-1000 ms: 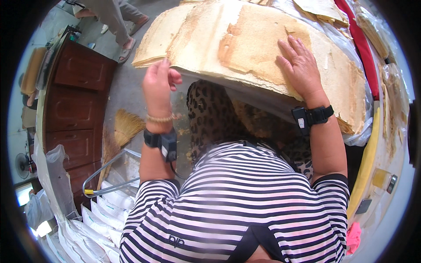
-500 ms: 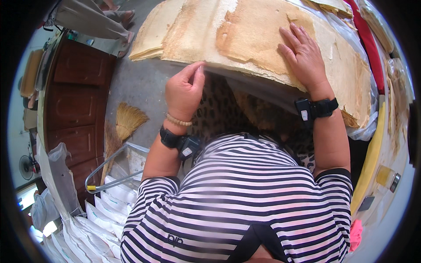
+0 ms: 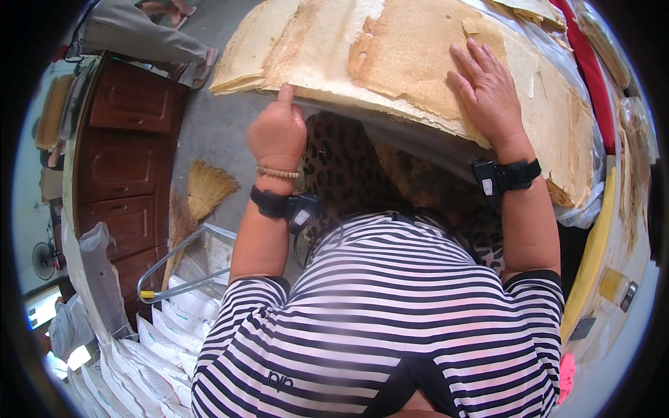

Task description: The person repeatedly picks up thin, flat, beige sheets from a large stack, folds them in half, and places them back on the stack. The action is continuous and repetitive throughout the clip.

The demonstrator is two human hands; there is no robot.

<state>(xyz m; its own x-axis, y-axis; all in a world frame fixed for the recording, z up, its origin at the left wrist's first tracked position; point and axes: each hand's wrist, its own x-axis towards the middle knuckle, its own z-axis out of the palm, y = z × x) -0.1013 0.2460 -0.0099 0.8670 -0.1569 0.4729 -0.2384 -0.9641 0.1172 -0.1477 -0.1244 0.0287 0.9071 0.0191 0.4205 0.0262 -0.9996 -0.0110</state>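
A thick stack of large, yellowish sheets (image 3: 317,56) with brown stains and ragged edges lies in front of me; its material is unclear. My left hand (image 3: 277,129) is at the stack's near edge, left of the middle. One finger stretches forward onto that edge while the others curl under, and I see nothing held. Farther right, my right hand (image 3: 488,90) rests palm down on the top sheet with its fingers spread. Black devices are strapped to both wrists, and a beaded bracelet (image 3: 277,172) circles the left one.
Left of me stand a dark brown wooden cabinet (image 3: 129,164) and a straw broom (image 3: 209,187). Nearer are a metal-framed item (image 3: 185,259) and several white sacks (image 3: 174,338). A glass jar (image 3: 614,287) sits at far right. Another person's legs (image 3: 139,35) show at upper left.
My left hand has slid left along the near edge, from thumb and finger together to one finger stretched forward. The right hand stays in place on the sheets.
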